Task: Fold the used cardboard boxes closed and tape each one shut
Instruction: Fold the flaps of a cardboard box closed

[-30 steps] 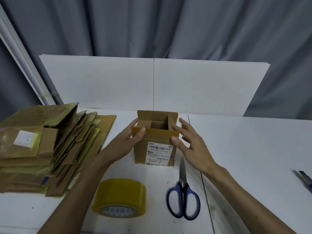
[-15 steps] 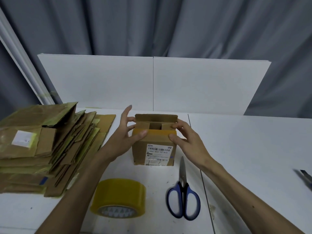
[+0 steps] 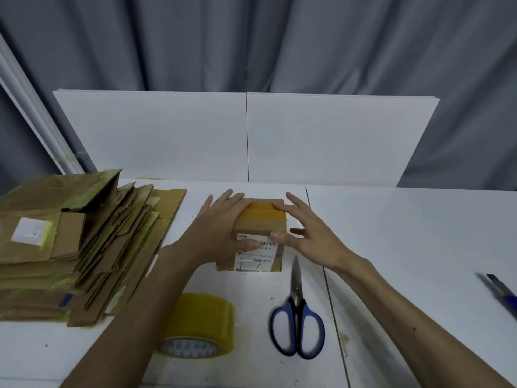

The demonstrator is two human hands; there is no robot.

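Small box point(image 3: 258, 233) mid-table, between the hands. A second ago its top stood open with the inside showing, and half a second ago the near flap was down while the far one still stood up. Now the top is shut flat. Left hand point(image 3: 221, 228) lies spread over the left part of the top, fingers straight, thumb down on the near face by the label point(image 3: 256, 256). Right hand point(image 3: 305, 233) is fanned wide, forefinger tip on the top, thumb at the near upper edge; it grips nothing. Judgement: folding is done for this box and taping is due. The tape roll point(image 3: 195, 323) lies near and left, untouched, with the scissors point(image 3: 296, 317) just right of it. The flap seam is covered by the left palm, so I cannot tell if the flaps meet flush (old yellow tape on top muddies it further). Label print is blurred. The roll is part hidden behind the left forearm. The stack of flattened boxes point(image 3: 70, 247) runs off the left edge. A dark tool point(image 3: 500, 292) is cut off at the far right of the table point(image 3: 391, 247), kind unclear.
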